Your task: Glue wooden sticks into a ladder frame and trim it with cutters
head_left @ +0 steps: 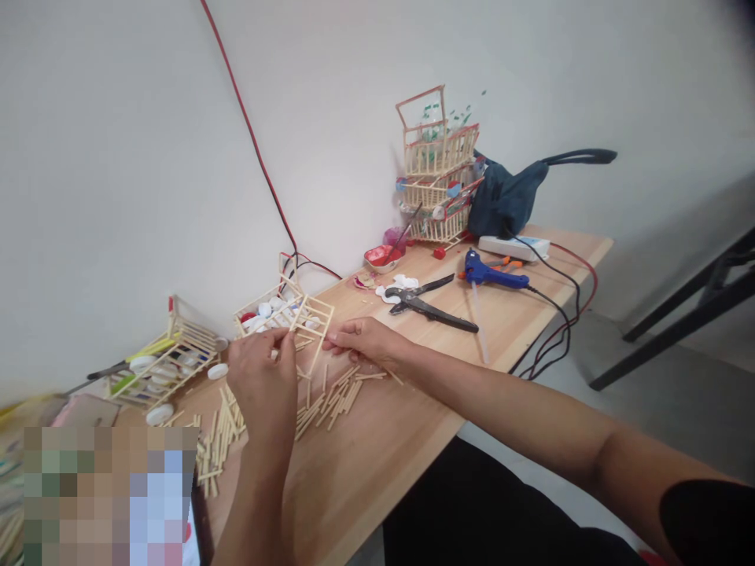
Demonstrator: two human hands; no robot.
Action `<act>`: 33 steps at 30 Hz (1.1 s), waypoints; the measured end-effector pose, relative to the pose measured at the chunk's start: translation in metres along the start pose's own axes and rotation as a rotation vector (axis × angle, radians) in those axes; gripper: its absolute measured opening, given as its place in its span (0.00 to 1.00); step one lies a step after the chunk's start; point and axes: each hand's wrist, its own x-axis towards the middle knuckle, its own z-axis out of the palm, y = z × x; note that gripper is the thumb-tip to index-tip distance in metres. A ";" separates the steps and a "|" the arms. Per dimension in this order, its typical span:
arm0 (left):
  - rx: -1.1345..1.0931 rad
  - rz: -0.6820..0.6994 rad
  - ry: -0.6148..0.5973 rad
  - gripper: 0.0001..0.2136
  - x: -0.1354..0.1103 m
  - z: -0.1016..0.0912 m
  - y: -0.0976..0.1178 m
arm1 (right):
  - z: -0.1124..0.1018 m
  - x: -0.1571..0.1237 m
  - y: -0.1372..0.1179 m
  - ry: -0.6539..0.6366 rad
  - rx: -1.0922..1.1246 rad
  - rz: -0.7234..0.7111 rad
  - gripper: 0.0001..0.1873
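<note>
A small frame of thin wooden sticks (pixel 322 308) is raised above the table. My left hand (pixel 263 381) pinches its near left side between thumb and fingers. On the frame's right, my right hand (pixel 369 342) is closed with its fingertips at the lower right edge; what exactly they grip is hard to make out. Loose cut sticks (pixel 339 397) lie beneath and beside my hands, with another pile (pixel 219 440) left of my left wrist. Behind the frame stands a stick basket (pixel 277 306) of bottle caps, partly hidden by it.
Black-handled cutters (pixel 433 306), a blue glue gun (pixel 495 273) and a white power strip (pixel 513 248) lie on the right. Stacked stick baskets (pixel 440 208) and a dark bag (pixel 507 196) stand against the wall. A red paint dish (pixel 383 258) sits nearby. Another basket (pixel 171 354) is at left.
</note>
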 end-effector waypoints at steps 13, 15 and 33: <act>-0.002 -0.032 -0.026 0.09 -0.002 0.001 0.005 | 0.001 0.005 0.011 -0.023 0.111 -0.066 0.18; -0.008 -0.040 -0.026 0.09 -0.002 0.001 0.005 | 0.002 0.005 0.011 -0.018 0.119 -0.066 0.18; -0.003 -0.010 -0.037 0.10 -0.003 0.002 0.005 | 0.003 0.010 0.022 -0.050 0.241 -0.044 0.21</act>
